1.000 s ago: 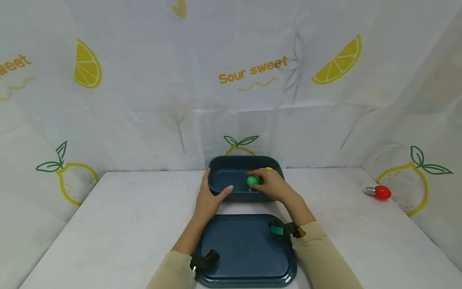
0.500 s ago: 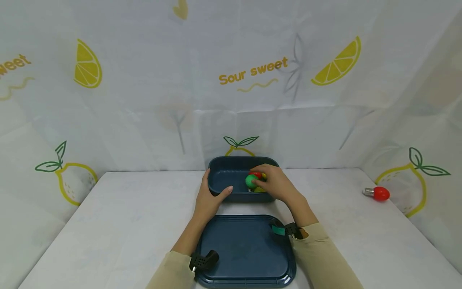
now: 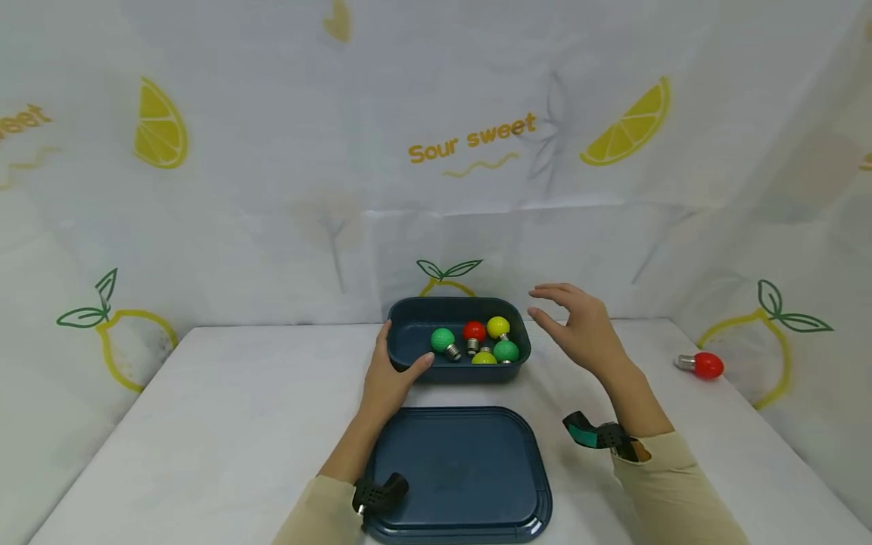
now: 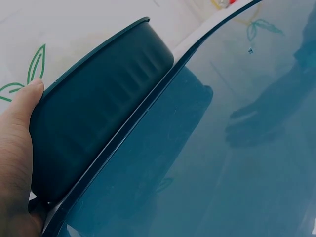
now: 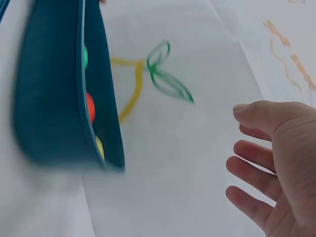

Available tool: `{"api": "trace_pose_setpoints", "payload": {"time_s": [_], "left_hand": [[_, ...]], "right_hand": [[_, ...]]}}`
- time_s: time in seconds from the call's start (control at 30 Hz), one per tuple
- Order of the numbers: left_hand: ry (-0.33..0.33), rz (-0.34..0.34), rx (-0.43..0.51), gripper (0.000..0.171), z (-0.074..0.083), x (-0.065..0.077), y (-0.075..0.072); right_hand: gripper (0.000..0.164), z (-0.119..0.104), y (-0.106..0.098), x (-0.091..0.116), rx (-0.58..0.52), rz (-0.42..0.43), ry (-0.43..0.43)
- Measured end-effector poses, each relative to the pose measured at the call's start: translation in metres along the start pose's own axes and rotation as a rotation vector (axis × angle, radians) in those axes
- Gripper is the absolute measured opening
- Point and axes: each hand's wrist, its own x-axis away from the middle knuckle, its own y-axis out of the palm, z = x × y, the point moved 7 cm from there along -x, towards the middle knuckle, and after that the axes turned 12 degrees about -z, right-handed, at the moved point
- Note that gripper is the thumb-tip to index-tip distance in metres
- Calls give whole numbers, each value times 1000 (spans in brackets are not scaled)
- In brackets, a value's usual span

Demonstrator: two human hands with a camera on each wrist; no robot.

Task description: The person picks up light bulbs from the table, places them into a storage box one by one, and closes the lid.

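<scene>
A dark blue rectangular container [image 3: 470, 375] stands near the table's back edge. My left hand [image 3: 384, 378] grips its left front corner, thumb over the front rim; in the left wrist view the thumb lies at the rim of the container [image 4: 98, 103]. Several small light bulbs lie inside, in its middle and right part: a green bulb [image 3: 442, 339], a red bulb [image 3: 474, 331], a yellow bulb [image 3: 498, 327], and a second green and yellow one at the front wall. Right of the container, my right hand [image 3: 582, 325] hovers with fingers spread and nothing in it.
A flat dark blue lid or tray [image 3: 456, 469] lies in front of the container, under my left wrist. Another red bulb [image 3: 708, 365] rests at the table's right edge. A white printed cloth [image 3: 272, 250] hangs behind the table.
My right hand has let go of a green bulb inside the container and moved out to the right. The green bulb now lies left of the red one. My left hand stays in place.
</scene>
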Motion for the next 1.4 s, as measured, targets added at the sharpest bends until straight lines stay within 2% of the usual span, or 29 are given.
{"api": "trace_pose_setpoints", "payload": {"time_s": [0.1, 0.23, 0.53, 0.67, 0.77, 0.93, 1.03, 1.27, 1.4], "left_hand": [[-2, 0, -9, 100, -1, 1, -2], [-4, 6, -20, 99, -3, 0, -3], [-2, -10, -16, 100, -3, -2, 0], [6, -12, -10, 101, -2, -3, 0], [9, -9, -4, 100, -2, -3, -1], [-4, -12, -5, 100, -3, -1, 0], [-14, -13, -4, 100, -4, 0, 1], [-8, -9, -1, 100, -4, -1, 1], [-13, -8, 5, 100, -3, -1, 0]], "right_hand": [[35, 19, -13, 9, 30, 29, 31], [41, 51, -25, 25, 69, 37, 116], [45, 125, -40, 66, 113, -52, 253], [47, 156, -46, 81, 117, -52, 315], [52, 181, -49, 92, 123, -43, 383], [70, 215, -53, 118, 76, -51, 562], [76, 228, -56, 130, 67, -54, 621], [80, 248, -51, 147, 100, -104, 644], [85, 256, -43, 156, 55, -156, 724]]}}
